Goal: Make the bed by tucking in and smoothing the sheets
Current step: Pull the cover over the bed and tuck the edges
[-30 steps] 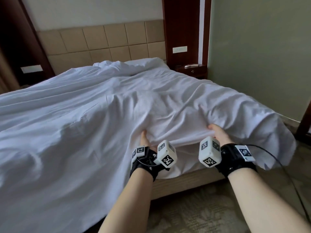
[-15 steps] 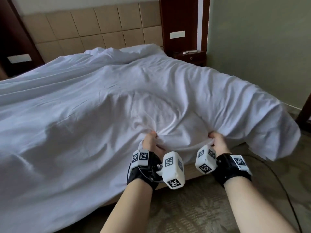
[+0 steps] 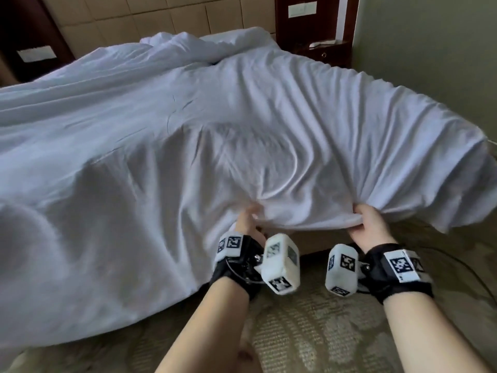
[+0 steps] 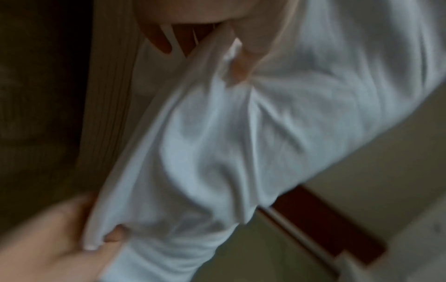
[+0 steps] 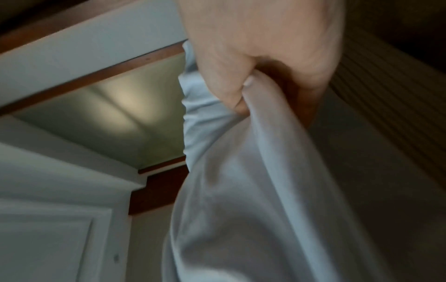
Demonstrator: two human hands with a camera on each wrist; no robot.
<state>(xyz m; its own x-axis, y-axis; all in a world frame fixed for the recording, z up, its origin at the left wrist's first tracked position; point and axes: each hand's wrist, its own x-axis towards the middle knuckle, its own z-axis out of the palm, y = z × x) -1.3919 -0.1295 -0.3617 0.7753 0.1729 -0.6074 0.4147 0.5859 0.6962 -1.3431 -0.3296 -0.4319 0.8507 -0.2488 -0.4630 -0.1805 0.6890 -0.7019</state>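
Observation:
A white sheet covers the whole bed and hangs over its near edge. My left hand grips a bunched fold of its hem at the foot of the bed. My right hand grips the same hem a little to the right. The hem is lifted off the bed frame between the hands. In the left wrist view the sheet is pinched between thumb and fingers, and the other hand holds it lower down. The right wrist view shows fingers curled round the sheet.
A padded tan headboard stands at the far end. A dark wooden nightstand is at the back right, by a green wall. Patterned carpet lies under my arms. A loose corner of the sheet hangs at the right.
Both hands have pulled the sheet's hem toward me and lower, away from the mattress. The left hand went from under the sheet to gripping a bunch of it. The view dipped down.

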